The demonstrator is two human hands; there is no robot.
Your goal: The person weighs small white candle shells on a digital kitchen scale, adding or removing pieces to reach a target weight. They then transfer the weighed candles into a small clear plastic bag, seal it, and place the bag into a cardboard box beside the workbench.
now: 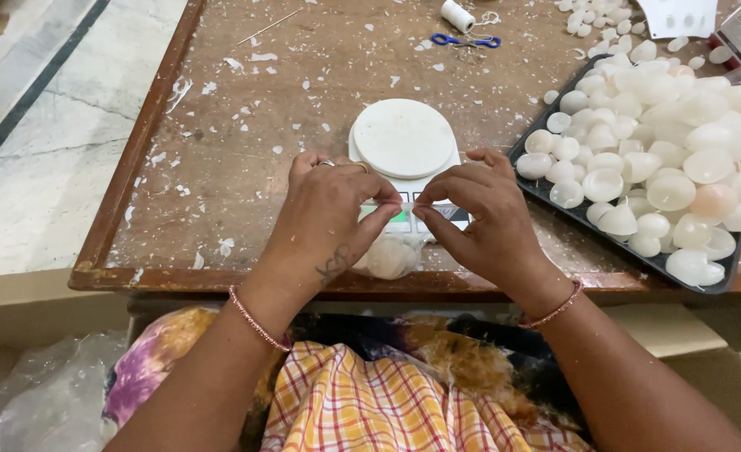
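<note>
Head view, worn brown table flecked white, pale stone floor left

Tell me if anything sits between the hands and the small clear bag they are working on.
Nothing visible does. The left hand and right hand both pinch the top edge of the clear bag directly, fingertips on it. The white scale lies just behind the bag, and the black tray of white shells is off to the right.

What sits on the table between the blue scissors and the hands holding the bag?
In the head view, a white round scale sits between the scissors and both hands.
</note>
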